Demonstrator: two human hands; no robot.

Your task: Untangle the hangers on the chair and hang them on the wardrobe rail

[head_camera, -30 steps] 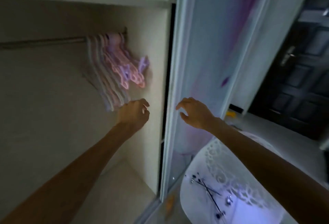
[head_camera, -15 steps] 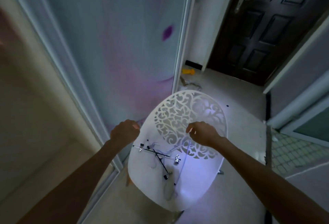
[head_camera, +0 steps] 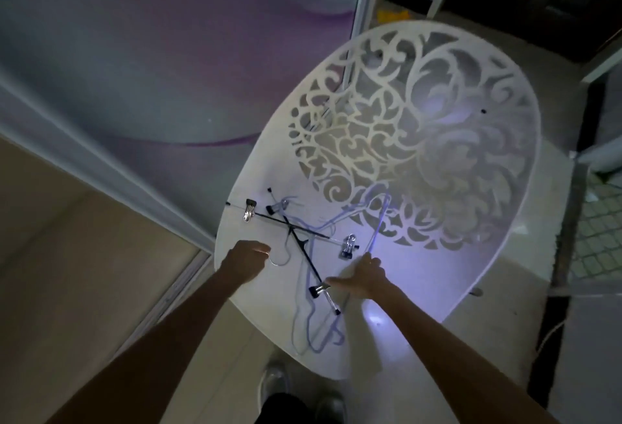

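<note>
Bare seat of white chair (head_camera: pixel 420 292) right of tangled hangers (head_camera: pixel 303 255), open from above. Sliding wardrobe door (head_camera: pixel 151 70) walls off left side; cut-out backrest (head_camera: pixel 420 127) blocks far edge.

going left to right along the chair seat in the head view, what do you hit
left hand → left metal clip → crossing of the two black hanger bars → right metal clip → right hand → bare seat of the white chair
</note>
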